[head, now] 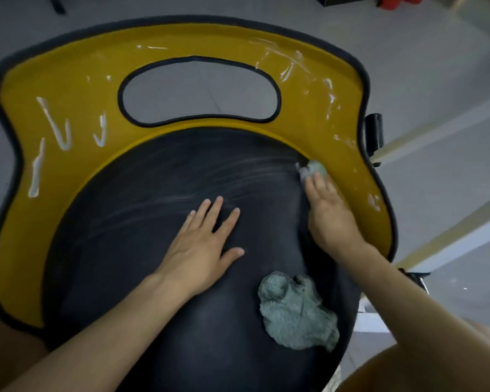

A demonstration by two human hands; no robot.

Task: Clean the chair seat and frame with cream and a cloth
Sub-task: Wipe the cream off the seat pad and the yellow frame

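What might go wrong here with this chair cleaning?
1. The thick cream lines on the yellow frame lie unwiped; they may dry on.
2. The spare cloth lies near the seat edge and might slide off.
3. The small cloth under the right hand may just smear the whitish streaks across the seat.

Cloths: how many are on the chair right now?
2. One cloth wad is under the right hand at the black seat's right edge, beside the yellow frame; a loose cloth lies on the seat nearer the camera. More could be hidden.
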